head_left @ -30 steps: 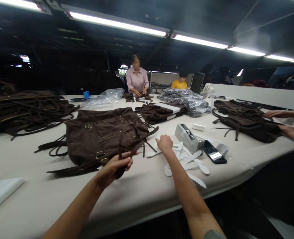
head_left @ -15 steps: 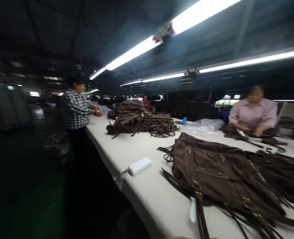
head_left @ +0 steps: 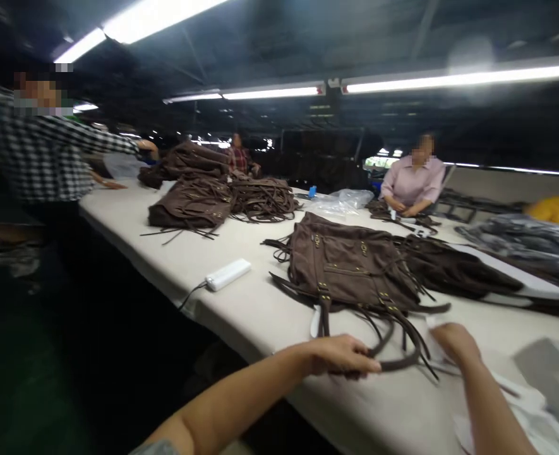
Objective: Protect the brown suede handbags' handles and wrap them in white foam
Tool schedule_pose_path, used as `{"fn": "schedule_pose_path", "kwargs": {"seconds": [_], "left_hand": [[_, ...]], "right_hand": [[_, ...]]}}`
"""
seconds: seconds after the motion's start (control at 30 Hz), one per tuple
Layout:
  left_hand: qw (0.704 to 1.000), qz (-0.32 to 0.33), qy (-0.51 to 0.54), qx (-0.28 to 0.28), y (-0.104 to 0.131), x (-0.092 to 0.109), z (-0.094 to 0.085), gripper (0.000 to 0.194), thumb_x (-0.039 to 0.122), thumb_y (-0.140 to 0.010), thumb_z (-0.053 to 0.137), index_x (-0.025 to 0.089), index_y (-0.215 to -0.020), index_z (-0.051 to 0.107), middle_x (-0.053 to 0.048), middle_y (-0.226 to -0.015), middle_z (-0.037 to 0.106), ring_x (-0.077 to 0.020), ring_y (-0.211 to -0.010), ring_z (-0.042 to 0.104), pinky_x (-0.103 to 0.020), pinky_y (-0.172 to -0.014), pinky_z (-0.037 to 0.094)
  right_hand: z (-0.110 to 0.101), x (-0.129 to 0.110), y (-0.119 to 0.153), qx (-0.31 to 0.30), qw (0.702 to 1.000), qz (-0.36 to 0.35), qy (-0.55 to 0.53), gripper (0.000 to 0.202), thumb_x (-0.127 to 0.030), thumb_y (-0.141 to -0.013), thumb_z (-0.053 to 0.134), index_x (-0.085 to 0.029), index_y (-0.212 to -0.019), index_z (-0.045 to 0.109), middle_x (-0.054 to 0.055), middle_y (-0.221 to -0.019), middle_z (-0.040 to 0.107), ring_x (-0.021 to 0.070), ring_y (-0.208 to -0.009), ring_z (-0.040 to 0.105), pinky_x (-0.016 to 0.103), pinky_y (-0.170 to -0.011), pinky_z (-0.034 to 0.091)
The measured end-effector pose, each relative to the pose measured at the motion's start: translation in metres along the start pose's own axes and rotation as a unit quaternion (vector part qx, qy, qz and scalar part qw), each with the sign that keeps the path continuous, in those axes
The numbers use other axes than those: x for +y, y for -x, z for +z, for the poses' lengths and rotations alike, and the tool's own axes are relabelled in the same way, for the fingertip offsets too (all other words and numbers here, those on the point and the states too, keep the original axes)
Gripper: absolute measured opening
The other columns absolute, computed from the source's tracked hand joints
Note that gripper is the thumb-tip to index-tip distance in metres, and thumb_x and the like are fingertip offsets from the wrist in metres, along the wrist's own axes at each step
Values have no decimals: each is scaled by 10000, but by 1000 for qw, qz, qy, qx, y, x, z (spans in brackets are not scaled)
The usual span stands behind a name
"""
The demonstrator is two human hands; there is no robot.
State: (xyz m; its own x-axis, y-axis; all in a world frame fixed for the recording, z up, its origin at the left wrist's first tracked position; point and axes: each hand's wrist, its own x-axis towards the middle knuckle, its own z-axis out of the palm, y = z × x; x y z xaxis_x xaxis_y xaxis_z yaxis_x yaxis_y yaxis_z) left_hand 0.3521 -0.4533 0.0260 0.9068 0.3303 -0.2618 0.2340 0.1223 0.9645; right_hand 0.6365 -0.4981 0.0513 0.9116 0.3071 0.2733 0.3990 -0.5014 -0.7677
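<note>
Currently, the brown bag [head_left: 355, 268] is laid on the pale table [head_left: 255, 309], its handle strap [head_left: 400, 364] held by the left hand [head_left: 343, 355] with the fingers closed around it near the table edge, while the right hand [head_left: 456, 344] is lowered beside the bag near blurred white pieces [head_left: 535, 420], and whether one is gripped or merely touched cannot be told. The bag's inside is hidden, so its contents cannot be seen; just beside it another dark bag [head_left: 454, 268] is placed, and a clear plastic bag [head_left: 343, 203] is seen crumpled farther across.
</note>
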Motion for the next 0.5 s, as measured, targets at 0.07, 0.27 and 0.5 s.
{"fn": "schedule_pose_path", "kwargs": {"seconds": [0.07, 0.27, 0.5], "left_hand": [[999, 18, 33, 9, 7, 5, -7, 332, 471, -724, 658, 166, -752, 532, 73, -544, 422, -54, -454, 327, -189, -446, 249], [999, 11, 45, -14, 13, 6, -18, 336, 429, -778, 638, 134, -910, 550, 73, -546, 461, -59, -458, 347, -190, -468, 249], [954, 47, -297, 1, 20, 2, 12, 152, 276, -860, 505, 159, -930, 571, -46, -795, 647, -195, -737, 614, -290, -683, 449]], "right_hand": [[-7, 5, -6, 40, 999, 32, 7, 82, -140, -640, 636, -189, -657, 572, 129, -627, 610, 382, -803, 666, 528, -750, 491], [-47, 12, 46, 115, 970, -41, -209, 202, -238, -888, 468, -190, -1084, 473, -4, -767, 606, 127, -658, 618, 296, -741, 538], [-64, 38, 198, -220, 848, 182, -447, 423, -457, -737, 765, -149, -980, 609, -85, -585, 367, 26, -439, 241, 146, -370, 204]]}}
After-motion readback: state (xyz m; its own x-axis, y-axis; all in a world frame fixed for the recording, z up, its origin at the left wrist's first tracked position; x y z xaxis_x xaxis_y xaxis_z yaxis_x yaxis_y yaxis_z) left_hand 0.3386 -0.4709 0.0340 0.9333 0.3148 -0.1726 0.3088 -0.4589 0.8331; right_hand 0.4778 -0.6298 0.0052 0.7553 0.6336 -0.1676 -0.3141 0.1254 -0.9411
